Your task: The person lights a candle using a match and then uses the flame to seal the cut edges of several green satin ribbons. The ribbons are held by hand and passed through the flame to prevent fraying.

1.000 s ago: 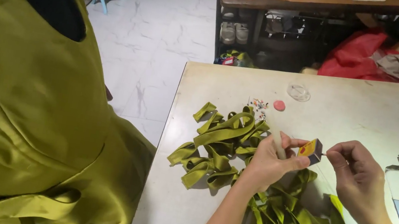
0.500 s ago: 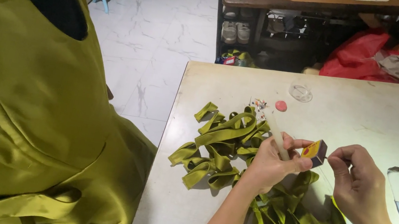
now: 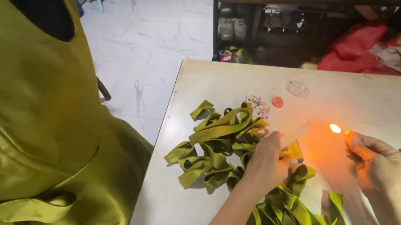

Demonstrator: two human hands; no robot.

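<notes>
My left hand (image 3: 267,163) grips a small yellow matchbox (image 3: 293,150) above a pile of olive-green satin strips (image 3: 217,143); a thin pale stick (image 3: 294,134) pokes up past its fingers. My right hand (image 3: 381,165) pinches a lit match, whose flame (image 3: 335,128) burns just left of its fingertips and casts an orange glow on the table. More olive-green strips (image 3: 297,217) lie under and between my forearms.
The cream table (image 3: 193,215) also bears a round pink disc (image 3: 277,102), a clear round lid (image 3: 297,88) and a small patterned scrap (image 3: 259,106). An olive-green garment on a dress form (image 3: 19,113) stands at left. Shelves and red cloth (image 3: 355,46) lie behind the table.
My right hand has pulled away to the right from the matchbox, and the match in it now burns. The left hand keeps hold of the matchbox.
</notes>
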